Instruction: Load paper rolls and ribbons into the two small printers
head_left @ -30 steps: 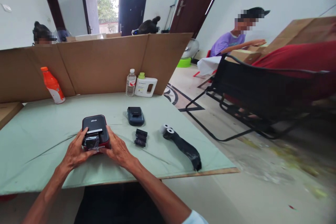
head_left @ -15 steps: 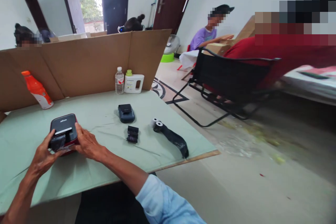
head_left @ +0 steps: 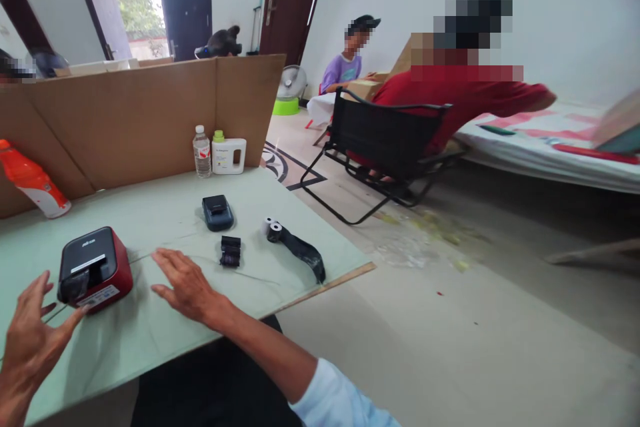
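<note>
A box-shaped device with a black top and red sides (head_left: pixel 95 267), much like a small label printer, rests on the table's left part. At its left front corner is my left hand (head_left: pixel 37 330), fingers apart; its thumb tip reaches the device's front edge, and I cannot tell whether it touches. My right hand (head_left: pixel 185 283) hovers to the right of the device, fingers stretched out and holding nothing. Beyond that hand lie a smaller dark blue device (head_left: pixel 218 213) and several small black rolls (head_left: pixel 231 251). Farther right are white paper rolls (head_left: pixel 274 231) beside a black plastic strip (head_left: pixel 303 250).
Along the cardboard screen (head_left: pixel 150 120) stand a water bottle (head_left: pixel 202 153) and a white jug (head_left: pixel 229 155). An orange bottle (head_left: pixel 35 180) leans at the left. Right of the table (head_left: pixel 345 260), a person in red (head_left: pixel 425 93) sits in a black folding chair (head_left: pixel 385 127).
Both hands have let go of the red-and-black device and moved apart to its two sides. The camera view has swung right, so everything appears farther left.
</note>
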`<state>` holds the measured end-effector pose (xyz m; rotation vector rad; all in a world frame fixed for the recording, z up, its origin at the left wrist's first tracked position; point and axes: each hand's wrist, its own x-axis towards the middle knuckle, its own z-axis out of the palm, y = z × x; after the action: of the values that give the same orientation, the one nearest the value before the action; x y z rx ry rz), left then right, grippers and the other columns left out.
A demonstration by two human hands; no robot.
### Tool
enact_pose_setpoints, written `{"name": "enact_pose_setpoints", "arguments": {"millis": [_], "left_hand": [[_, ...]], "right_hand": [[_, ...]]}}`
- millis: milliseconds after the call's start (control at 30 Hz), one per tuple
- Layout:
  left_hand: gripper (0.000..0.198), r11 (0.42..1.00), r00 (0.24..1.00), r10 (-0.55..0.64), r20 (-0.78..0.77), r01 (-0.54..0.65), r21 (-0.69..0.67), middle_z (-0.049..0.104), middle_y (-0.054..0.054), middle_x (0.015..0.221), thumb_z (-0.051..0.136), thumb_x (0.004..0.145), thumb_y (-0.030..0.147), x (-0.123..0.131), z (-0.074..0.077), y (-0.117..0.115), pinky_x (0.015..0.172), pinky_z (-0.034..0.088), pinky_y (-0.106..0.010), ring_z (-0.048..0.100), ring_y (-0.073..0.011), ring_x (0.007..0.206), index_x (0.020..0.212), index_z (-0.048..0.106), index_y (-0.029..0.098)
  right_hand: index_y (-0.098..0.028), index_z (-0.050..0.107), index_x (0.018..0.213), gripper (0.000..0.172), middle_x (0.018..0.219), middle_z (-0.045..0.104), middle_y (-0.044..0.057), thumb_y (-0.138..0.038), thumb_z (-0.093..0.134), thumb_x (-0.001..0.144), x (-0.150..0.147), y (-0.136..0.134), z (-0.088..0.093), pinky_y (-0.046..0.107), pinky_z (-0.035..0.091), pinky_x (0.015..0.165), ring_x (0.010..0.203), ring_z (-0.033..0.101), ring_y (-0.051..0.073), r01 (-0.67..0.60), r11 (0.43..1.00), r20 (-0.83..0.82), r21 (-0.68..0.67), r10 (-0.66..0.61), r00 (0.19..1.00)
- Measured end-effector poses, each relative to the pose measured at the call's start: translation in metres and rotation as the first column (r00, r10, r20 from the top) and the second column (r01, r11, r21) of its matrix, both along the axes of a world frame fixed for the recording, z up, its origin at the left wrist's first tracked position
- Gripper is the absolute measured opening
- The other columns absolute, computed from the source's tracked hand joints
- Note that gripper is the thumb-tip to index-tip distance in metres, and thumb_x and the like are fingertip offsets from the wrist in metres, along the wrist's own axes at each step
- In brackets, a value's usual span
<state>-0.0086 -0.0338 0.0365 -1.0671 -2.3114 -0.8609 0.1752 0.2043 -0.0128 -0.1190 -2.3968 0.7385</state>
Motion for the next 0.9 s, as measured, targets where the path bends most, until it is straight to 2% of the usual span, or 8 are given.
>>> {"name": "enact_pose_setpoints", "arguments": {"millis": [100,167,267,333,433,633,733,900], "left_hand": [[0.077,0.994,0.972,0.02,-0.236,0.006,0.108,0.058,-0.005,0.15,0.078,0.083,0.047,0.034,0.014,0.009,0.104,0.058,-0.061,0.066,-0.0373,0.12,0.154,0.049,0.038],[0.073,0.99,0.933,-0.018,-0.36,0.067,0.123,0.063,-0.005,0.143,0.081,0.082,0.033,0.06,0.02,0.023,0.111,0.052,-0.061,0.066,-0.0362,0.12,0.15,0.054,0.036],[0.056,0.966,0.881,-0.226,-0.417,0.259,0.024,0.07,-0.011,0.126,0.076,0.087,0.017,0.091,0.021,0.052,0.104,0.055,-0.054,0.069,-0.0316,0.11,0.141,0.061,0.025],[0.041,0.92,0.851,-0.385,-0.358,0.386,-0.074,0.07,-0.013,0.118,0.067,0.093,0.014,0.102,0.017,0.074,0.099,0.057,-0.05,0.069,-0.029,0.106,0.133,0.063,0.02],[0.032,0.857,0.823,-0.514,-0.242,0.482,-0.181,0.07,-0.013,0.116,0.061,0.097,0.017,0.105,0.006,0.106,0.095,0.059,-0.047,0.068,-0.0281,0.107,0.129,0.062,0.018],[0.035,0.779,0.823,-0.566,-0.053,0.513,-0.362,0.069,-0.014,0.126,0.062,0.094,0.022,0.092,-0.018,0.156,0.099,0.06,-0.051,0.066,-0.0321,0.118,0.128,0.064,0.017],[0.038,0.748,0.821,-0.569,0.036,0.535,-0.393,0.069,-0.015,0.13,0.064,0.091,0.022,0.086,-0.027,0.177,0.104,0.057,-0.051,0.064,-0.0328,0.124,0.129,0.065,0.017],[0.056,0.638,0.742,-0.649,0.17,0.652,-0.41,0.064,-0.013,0.139,0.066,0.084,0.015,0.083,-0.041,0.217,0.11,0.054,-0.05,0.062,-0.0308,0.129,0.14,0.06,0.022]], "right_hand": [[-0.016,0.052,0.149,0.059,0.148,0.058,0.02,-0.03,0.072,0.095,0.038,0.038,-0.016,0.055,0.045,0.116,0.136,0.055,0.034,0.161,0.986,-0.042,0.05,-0.159,0.986],[-0.016,0.053,0.148,0.06,0.145,0.059,0.021,-0.028,0.073,0.093,0.06,0.065,-0.025,0.058,0.045,0.115,0.135,0.055,0.035,0.258,0.965,-0.038,0.054,-0.257,0.966],[-0.015,0.055,0.146,0.061,0.143,0.059,0.021,-0.031,0.076,0.091,0.087,0.098,-0.034,0.056,0.048,0.111,0.134,0.055,0.036,0.336,0.941,0.045,0.035,-0.337,0.94],[-0.016,0.055,0.145,0.061,0.142,0.06,0.02,-0.034,0.075,0.091,0.098,0.112,-0.037,0.056,0.049,0.111,0.133,0.055,0.035,0.325,0.945,0.115,0.028,-0.326,0.938],[-0.017,0.054,0.145,0.059,0.144,0.058,0.019,-0.035,0.074,0.092,0.106,0.121,-0.039,0.055,0.048,0.112,0.135,0.054,0.035,0.283,0.959,0.185,0.012,-0.28,0.942],[-0.02,0.061,0.135,0.052,0.144,0.058,0.016,-0.025,0.079,0.086,0.104,0.128,-0.047,0.052,0.048,0.113,0.134,0.057,0.032,0.275,0.96,0.131,-0.059,-0.266,0.955],[-0.02,0.062,0.133,0.055,0.141,0.06,0.016,-0.029,0.083,0.083,0.103,0.136,-0.051,0.05,0.048,0.113,0.133,0.059,0.031,0.221,0.969,0.055,-0.109,-0.216,0.975],[-0.02,0.063,0.135,0.043,0.14,0.063,0.016,-0.028,0.071,0.093,0.107,0.147,-0.055,0.049,0.047,0.117,0.134,0.059,0.028,0.158,0.968,-0.05,-0.193,-0.171,0.984]]}}
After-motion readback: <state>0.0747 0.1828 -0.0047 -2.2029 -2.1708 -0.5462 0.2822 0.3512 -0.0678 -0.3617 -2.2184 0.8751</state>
